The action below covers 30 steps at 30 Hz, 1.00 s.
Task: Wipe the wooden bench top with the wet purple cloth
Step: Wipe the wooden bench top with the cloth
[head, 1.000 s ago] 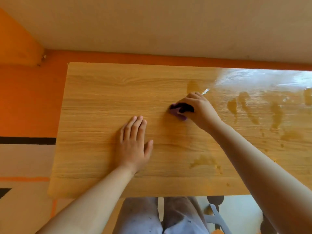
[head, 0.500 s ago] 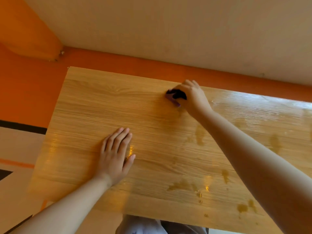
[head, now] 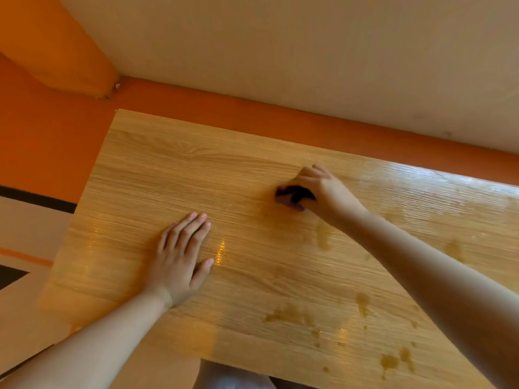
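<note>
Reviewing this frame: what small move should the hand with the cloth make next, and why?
Probably draw the right hand with the purple cloth toward the near edge, over the wet blotch just below it. That blotch sits unwiped on the bench top, and the left hand lies flat, clear of that path.

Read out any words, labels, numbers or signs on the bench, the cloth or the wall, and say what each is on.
None: no text shows. The wooden bench top bears only grain and wet marks; the purple cloth, mostly hidden in the right hand, shows none; the wall is blank.
</note>
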Available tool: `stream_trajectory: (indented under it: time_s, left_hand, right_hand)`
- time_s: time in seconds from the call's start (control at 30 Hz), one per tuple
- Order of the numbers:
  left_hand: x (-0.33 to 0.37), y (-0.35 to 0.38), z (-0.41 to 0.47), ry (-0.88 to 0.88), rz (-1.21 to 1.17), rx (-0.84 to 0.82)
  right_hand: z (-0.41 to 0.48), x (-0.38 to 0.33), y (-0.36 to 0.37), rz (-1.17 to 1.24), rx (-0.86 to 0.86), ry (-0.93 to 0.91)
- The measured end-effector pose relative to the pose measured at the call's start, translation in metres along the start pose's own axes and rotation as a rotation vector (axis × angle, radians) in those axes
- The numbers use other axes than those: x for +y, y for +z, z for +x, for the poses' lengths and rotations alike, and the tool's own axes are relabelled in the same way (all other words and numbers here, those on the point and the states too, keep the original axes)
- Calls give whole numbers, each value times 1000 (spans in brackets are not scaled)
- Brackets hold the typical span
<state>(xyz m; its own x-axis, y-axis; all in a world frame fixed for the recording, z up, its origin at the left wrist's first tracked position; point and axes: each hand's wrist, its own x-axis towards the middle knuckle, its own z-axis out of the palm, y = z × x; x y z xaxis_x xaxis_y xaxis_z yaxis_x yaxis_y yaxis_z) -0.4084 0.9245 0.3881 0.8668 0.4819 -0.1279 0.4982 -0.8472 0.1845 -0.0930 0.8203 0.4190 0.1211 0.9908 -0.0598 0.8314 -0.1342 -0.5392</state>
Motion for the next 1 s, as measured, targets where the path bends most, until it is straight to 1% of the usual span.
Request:
stream_trajectory:
  time_s: [0.07,0.13,0.23,0.33,0.5,0.63,0.7,0.77,0.87,1.0]
  left_hand:
    - [0,0,0,1,-1,-8]
    - [0,-1,0,-9,-8,-10]
    - [1,0,-1,-3,-13,-6]
    - [0,0,-2,9,-8,-6]
    - [0,-1,0,7,-22,-7]
    - [0,-1,0,8,-20,-5]
    - [0,-1,0,4,-23,-7]
    - [0,-1,0,3,-22,-9]
    - [-1,0,0,2,-21,-15]
    - [-1,1,0,-1,-27,-20]
  right_hand:
    - [33,23,-16,-47,143,121]
    - [58,42,-28,-77,216,233]
    - [70,52,-31,-51,234,301]
    - [53,44,-22,-40,263,312]
    - [-26,2,2,35,153,184]
    - [-97,-36,26,110,-10,144]
    - [-114,-45,32,122,-97,101]
    - [-110,-41,29,113,-113,56]
    - [-73,-19,16,65,-17,73]
    - [-2,24,-8,-69,200,233]
